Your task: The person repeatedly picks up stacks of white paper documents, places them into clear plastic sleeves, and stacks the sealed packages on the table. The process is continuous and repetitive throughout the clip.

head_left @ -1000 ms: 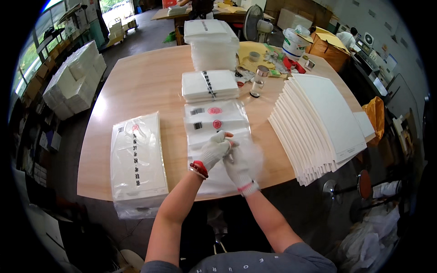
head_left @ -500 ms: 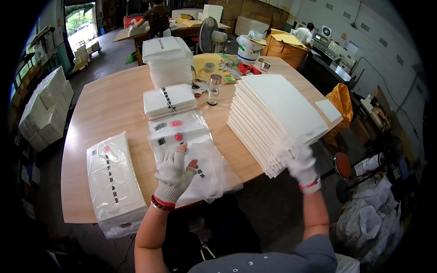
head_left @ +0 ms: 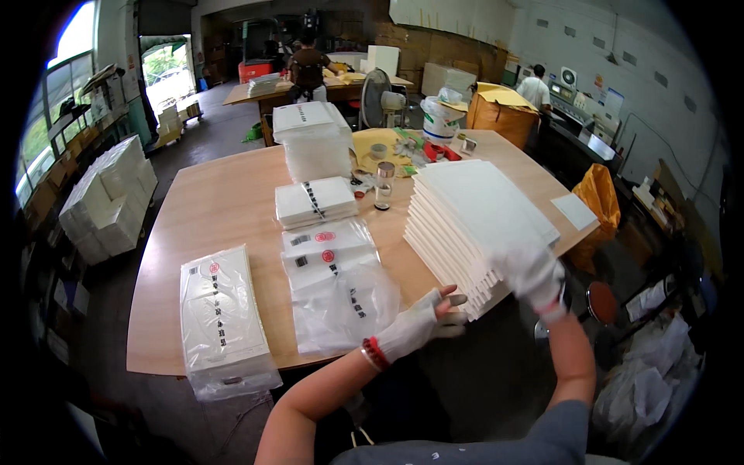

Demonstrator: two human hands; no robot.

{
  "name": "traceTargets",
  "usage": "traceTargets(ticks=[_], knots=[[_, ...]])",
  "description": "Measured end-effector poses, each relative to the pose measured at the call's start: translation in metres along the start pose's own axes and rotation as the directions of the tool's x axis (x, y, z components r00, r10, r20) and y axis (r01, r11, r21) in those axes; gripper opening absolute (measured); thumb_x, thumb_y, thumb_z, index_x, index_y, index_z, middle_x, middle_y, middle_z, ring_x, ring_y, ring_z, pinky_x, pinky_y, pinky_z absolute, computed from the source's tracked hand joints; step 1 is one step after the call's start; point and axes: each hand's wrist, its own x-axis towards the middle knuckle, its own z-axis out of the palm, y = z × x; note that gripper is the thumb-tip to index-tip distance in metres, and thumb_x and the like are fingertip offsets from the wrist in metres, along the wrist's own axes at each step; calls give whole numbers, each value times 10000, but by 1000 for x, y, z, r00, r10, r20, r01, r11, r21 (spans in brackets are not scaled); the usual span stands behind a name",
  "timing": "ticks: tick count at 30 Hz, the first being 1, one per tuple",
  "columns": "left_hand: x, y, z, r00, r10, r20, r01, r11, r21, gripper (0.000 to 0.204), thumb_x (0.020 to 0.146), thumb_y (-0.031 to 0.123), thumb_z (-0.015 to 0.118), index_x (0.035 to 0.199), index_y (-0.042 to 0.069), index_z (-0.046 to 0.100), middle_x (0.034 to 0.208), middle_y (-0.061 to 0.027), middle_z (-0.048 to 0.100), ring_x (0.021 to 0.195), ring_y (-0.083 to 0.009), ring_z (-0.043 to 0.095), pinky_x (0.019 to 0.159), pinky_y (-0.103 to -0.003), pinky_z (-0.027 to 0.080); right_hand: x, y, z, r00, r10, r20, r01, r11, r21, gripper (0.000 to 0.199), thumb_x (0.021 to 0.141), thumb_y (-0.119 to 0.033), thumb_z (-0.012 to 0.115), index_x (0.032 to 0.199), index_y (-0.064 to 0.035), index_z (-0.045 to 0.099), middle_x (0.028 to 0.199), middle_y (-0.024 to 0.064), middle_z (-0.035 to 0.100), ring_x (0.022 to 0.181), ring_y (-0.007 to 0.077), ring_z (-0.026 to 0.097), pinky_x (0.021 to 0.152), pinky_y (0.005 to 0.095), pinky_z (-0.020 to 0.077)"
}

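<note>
My left hand (head_left: 422, 322), in a white glove with bare fingertips, reaches toward the near corner of a tall stack of white paper bundles (head_left: 484, 205). Its fingers are stretched apart with nothing visible in them. Smeared by motion, my right hand (head_left: 531, 275), also in a white glove, is over the near right corner of that stack; whether it grips a sheet I cannot tell. Left of the stack lie clear printed plastic bags (head_left: 333, 267), the nearest one crumpled. Farther left, a pile of filled plastic bags (head_left: 221, 310) holds white paper with black print and a red stamp.
Behind the bags stand a white packet pile (head_left: 315, 203) and a taller pile (head_left: 314, 151). A glass bottle (head_left: 384, 186), white bucket (head_left: 440, 122) and red tape dispenser (head_left: 442, 152) are on the table (head_left: 167, 256). A fan (head_left: 376, 97) and two people are beyond.
My left hand has moved right, from over the plastic bags to the paper stack's near corner. My right hand stays by the stack, still blurred. The view has shifted, with the scene lower and further right.
</note>
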Motion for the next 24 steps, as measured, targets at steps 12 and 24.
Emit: traceTargets(ticks=[12,24], knots=[[-56,-3,-11,975,200,-101,5,433,901,780,690,132,630,1350,-44,255,1296,-247,374,1186,-338,398,986,-387,334,-116,-59,51,555,673,490,-436,-266,860,475,967,-390,355,1165,16,504,1108,135,557,1041,208,534,899,369,454],[-27,57,-152,565,811,150,547,-505,668,613,703,142,617,1262,0,408,1165,-273,482,1064,-374,504,922,-455,389,-120,-132,104,932,363,5,-265,673,691,224,739,-77,645,949,-7,615,1015,180,596,789,328,607,680,389,508]])
